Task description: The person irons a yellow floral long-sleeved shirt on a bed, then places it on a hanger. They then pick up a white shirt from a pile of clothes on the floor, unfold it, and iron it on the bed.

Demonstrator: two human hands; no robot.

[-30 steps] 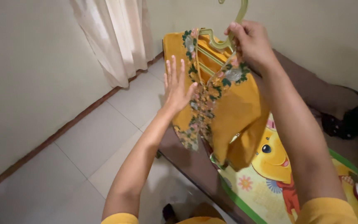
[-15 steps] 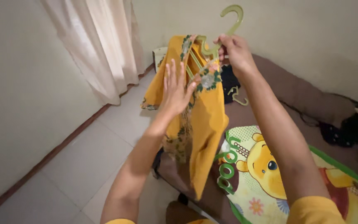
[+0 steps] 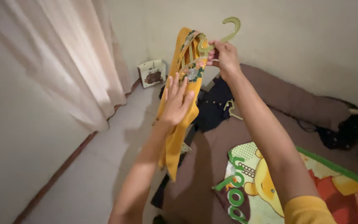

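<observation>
Right hand (image 3: 224, 56) gripping green hanger (image 3: 222, 35) – left hand (image 3: 175, 101) flat on yellow blouse (image 3: 179, 108)

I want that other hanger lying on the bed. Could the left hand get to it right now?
Probably not straight away. The left hand lies flat on the yellow top, which hangs between it and the spare hanger on the bed; it would have to go around.
</observation>
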